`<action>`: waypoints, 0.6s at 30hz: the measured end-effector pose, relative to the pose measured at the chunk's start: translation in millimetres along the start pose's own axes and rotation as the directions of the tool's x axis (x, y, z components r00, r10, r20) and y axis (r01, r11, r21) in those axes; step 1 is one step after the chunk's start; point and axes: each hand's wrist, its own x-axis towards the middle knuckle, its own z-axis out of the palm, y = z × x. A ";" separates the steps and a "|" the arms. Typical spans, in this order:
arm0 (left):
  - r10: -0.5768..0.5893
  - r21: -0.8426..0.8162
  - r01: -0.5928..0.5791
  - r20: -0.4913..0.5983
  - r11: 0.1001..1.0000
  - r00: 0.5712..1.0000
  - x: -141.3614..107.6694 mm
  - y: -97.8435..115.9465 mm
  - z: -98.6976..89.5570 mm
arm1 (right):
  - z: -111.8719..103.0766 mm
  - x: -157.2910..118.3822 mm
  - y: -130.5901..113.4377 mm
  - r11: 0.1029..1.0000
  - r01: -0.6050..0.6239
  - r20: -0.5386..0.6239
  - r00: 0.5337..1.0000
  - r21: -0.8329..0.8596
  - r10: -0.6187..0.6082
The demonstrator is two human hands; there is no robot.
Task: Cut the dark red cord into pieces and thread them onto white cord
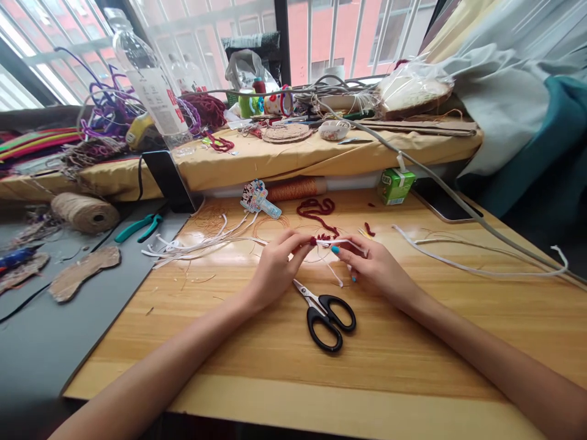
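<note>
My left hand (280, 264) pinches a bundle of white cords (215, 240) where dark red yarn (314, 240) is wrapped round it. Loose cord ends fan out to the left of this hand. Opposite it, my right hand (367, 260), with blue nails, is closed on the white cord (337, 242) that comes out of the wrapping. A short cord end (334, 273) hangs between the hands. Behind them, a length of dark red yarn (316, 209) curls on the table. Black-handled scissors (324, 315) lie just in front of my hands, blades slightly apart.
Teal pliers (137, 228) and a twine spool (85, 211) lie at the left. An orange thread cone (298, 188), green carton (397, 186) and phone (444, 199) line the back. A grey cable (413, 162) slants down the right, near a white cord (481, 269). The ledge (257, 162) behind is cluttered.
</note>
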 end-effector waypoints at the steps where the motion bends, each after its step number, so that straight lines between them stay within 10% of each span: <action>1: -0.034 0.010 0.034 -0.015 0.999 0.999 0.6 -0.3 0.1 | -0.2 -0.2 0.7 0.998 0.039 -0.068 0.997 -0.043 -0.042; 8: -0.131 0.027 0.130 0.033 0.991 0.991 1.4 -2.6 2.6 | -32.1 5.2 -4.0 0.731 0.112 -0.202 0.923 -0.673 -0.328; 12: -0.121 0.021 0.121 0.035 0.992 0.992 0.5 -3.8 3.9 | -87.4 16.6 15.3 0.573 -0.335 -0.460 0.884 -0.748 -0.085; 18: -0.102 0.004 0.102 0.043 0.995 0.994 0.1 -2.7 4.5 | -152.6 49.2 60.2 0.311 -0.565 -0.592 0.806 -0.764 0.008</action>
